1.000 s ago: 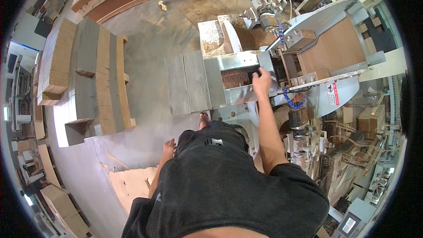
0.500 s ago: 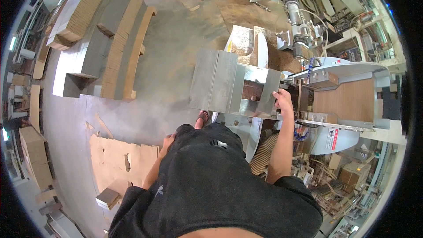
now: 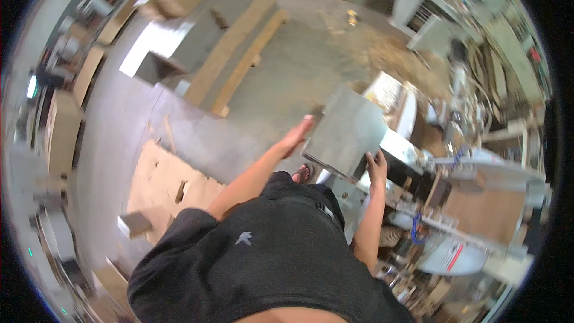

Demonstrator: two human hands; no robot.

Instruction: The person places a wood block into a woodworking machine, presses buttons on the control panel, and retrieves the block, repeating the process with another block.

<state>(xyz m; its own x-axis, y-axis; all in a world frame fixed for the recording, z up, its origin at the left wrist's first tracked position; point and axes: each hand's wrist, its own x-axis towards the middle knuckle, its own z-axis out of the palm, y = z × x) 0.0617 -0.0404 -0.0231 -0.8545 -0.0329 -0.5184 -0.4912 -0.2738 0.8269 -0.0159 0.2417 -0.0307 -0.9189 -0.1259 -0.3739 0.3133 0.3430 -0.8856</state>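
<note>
A stack of flat grey boards (image 3: 347, 132) lies on the machine's metal bed, tilted in view and slightly blurred. My left hand (image 3: 294, 136) is at the boards' left edge, its fingers stretched out and together; whether it touches them I cannot tell. At the near right corner my right hand (image 3: 376, 166) grips the grey boards, thumb toward their top face. Right of the boards, the shiny metal bed (image 3: 402, 145) shows, with a dark gap beside it.
Long grey boards are stacked on wooden bearers (image 3: 254, 60) at the far left. A torn brown sheet (image 3: 161, 173) lies on the floor, with a small grey block (image 3: 134, 225) on its edge. At right stands the machine with a wood-topped section (image 3: 487, 197) and a ribbed hose (image 3: 391, 236).
My left hand has risen from beside my leg to the boards' left edge. The right-hand board has moved left against the others, closing the gap. The whole view has turned.
</note>
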